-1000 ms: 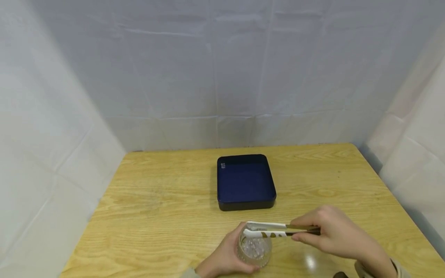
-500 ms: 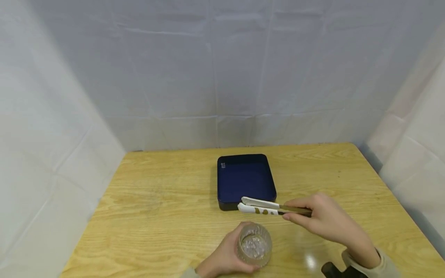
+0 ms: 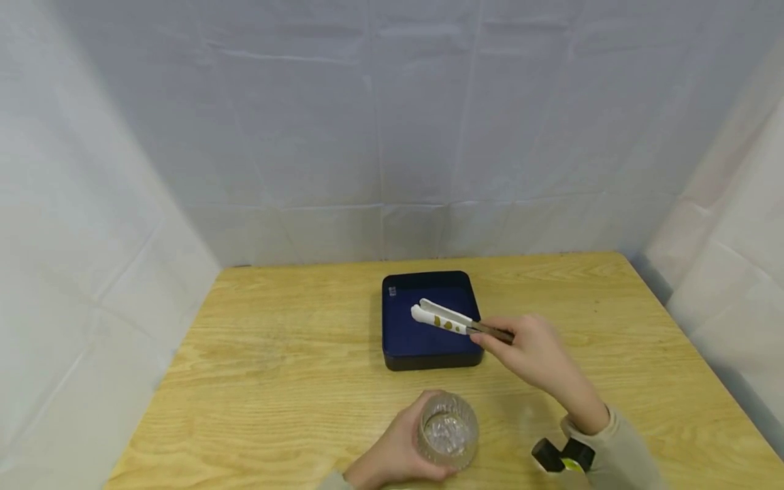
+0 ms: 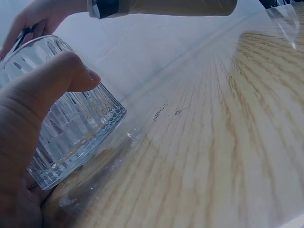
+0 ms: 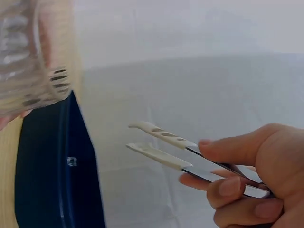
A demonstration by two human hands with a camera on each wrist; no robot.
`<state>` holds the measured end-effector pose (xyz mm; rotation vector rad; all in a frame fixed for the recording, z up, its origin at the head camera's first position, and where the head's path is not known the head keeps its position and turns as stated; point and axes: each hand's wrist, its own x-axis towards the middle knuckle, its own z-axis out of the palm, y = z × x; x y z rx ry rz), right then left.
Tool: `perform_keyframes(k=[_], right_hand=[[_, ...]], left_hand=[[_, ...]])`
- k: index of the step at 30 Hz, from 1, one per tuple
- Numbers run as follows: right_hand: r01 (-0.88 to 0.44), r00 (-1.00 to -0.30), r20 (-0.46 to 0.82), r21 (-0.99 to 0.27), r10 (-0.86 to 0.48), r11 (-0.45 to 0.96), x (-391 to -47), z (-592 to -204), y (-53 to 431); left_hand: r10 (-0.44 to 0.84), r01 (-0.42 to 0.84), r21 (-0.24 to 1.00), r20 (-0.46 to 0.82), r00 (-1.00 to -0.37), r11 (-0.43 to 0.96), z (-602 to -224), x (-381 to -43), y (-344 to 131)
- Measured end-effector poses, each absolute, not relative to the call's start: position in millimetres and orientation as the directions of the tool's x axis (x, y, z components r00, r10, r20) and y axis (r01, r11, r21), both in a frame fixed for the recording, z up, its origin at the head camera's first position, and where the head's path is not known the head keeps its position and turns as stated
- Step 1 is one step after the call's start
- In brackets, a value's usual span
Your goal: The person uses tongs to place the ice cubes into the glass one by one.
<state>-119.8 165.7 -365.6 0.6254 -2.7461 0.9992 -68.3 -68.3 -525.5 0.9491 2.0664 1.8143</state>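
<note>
My right hand [image 3: 531,348] grips a pair of tongs [image 3: 441,323] with white, gold-spotted tips and metal handles, held over the dark blue tray [image 3: 431,363]. In the right wrist view, the tongs' tips [image 5: 159,135] stand apart, with nothing visible between them. Thumb and fingers of my left hand [image 3: 395,442] wrap round a ribbed clear glass [image 3: 470,450] near the front of the table. Clear ice-like cubes [image 3: 447,434] lie in the bottom of the glass, and they also show through its wall in the left wrist view.
The tray stands on a wood-grain table [image 3: 294,327], beyond the glass. A small whitish patch [image 3: 393,291] shows inside the tray's far left corner. White sheeting [image 3: 343,136] encloses the back and sides. A black device [image 3: 562,454] sits at my right wrist.
My right hand has lifted the tongs away from the glass and carried them forward over the tray. My left hand keeps its hold on the glass in the same place.
</note>
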Motion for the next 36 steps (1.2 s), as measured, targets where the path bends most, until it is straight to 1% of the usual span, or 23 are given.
perform_keyframes(k=[3, 7, 14, 18, 30, 36], right_hand=[[-0.433, -0.901, 0.306, -0.568, -0.308, 0.7, -130, -372, 160], [-0.411, -0.909, 0.324, -0.586, -0.263, 0.698, -141, -379, 153], [-0.391, -0.918, 0.31, -0.594, -0.249, 0.702, -159, -388, 138], [-0.403, -0.911, 0.315, -0.55, -0.265, 0.731, -172, -395, 132], [-0.403, -0.913, 0.252, -0.437, -0.321, 0.804, -216, -426, 117], [-0.409, -0.911, 0.226, -0.375, -0.346, 0.832, -231, -435, 108]], left_hand=[[0.601, 0.32, 0.947, 0.245, -0.761, 0.019, -526, -69, -68], [0.599, 0.324, 0.946, 0.25, -0.761, 0.017, -526, -69, -68], [0.606, 0.305, 0.952, 0.234, -0.76, 0.014, -525, -69, -68], [0.611, 0.27, 0.963, 0.206, -0.764, 0.014, -524, -69, -69], [0.601, 0.298, 0.955, 0.227, -0.766, 0.019, -525, -72, -69], [0.601, 0.314, 0.949, 0.245, -0.761, 0.011, -525, -71, -70]])
